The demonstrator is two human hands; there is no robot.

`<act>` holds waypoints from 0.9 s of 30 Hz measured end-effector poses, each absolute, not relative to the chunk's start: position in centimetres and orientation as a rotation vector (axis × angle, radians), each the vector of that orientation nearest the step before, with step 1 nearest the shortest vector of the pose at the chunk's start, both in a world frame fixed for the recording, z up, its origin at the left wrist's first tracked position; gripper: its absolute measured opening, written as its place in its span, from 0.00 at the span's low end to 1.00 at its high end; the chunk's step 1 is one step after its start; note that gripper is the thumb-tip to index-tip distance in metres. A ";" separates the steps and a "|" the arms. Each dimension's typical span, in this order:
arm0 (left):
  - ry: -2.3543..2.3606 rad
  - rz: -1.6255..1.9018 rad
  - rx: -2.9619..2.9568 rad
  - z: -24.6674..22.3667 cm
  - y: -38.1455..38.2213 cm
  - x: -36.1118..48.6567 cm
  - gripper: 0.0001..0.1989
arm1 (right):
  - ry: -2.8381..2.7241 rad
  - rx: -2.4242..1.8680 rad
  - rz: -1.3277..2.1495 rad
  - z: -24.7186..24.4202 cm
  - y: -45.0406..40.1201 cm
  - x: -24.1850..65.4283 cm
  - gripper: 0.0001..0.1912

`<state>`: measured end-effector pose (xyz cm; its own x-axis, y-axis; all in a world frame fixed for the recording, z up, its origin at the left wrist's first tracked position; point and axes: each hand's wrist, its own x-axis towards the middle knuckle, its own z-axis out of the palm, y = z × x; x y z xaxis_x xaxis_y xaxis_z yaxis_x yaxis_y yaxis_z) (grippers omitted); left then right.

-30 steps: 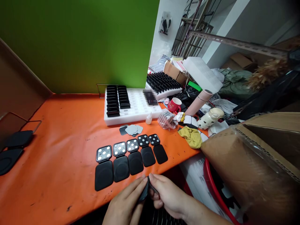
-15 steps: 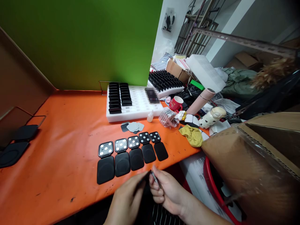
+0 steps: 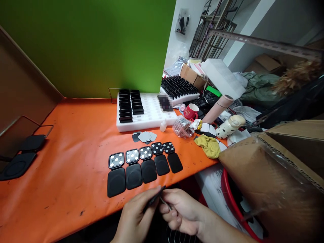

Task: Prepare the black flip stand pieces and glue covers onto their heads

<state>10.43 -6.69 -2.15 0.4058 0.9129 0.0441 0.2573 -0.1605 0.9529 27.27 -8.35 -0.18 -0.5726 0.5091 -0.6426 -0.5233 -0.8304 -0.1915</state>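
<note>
black piece (image 3: 154, 198) between hands (image 3: 135, 212), near table edge (image 3: 96, 216)

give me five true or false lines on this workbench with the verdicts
1. Five black hinged pads lie opened out in a row on the orange tabletop. True.
2. The red mug stands on the nearer white foam tray. False: the mug is to that tray's right.
3. The left hand holds a thin black piece. True.
4. The right hand is empty. False: the right hand grips a thin item.
5. The yellow cloth lies to the right of the hinged pads. True.
</note>
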 end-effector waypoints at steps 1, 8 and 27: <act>0.989 0.820 1.731 -2.1 -6.8 10.2 0.14 | 0.115 -0.903 2.417 -0.3 -8.3 27.4 0.04; 0.824 0.924 1.882 -1.1 -7.0 8.4 0.24 | 0.443 -0.708 2.558 -0.8 -7.8 26.2 0.15; 1.970 0.860 1.472 -5.1 3.4 -3.2 0.26 | -0.031 -1.089 1.939 -1.6 -5.6 25.9 0.16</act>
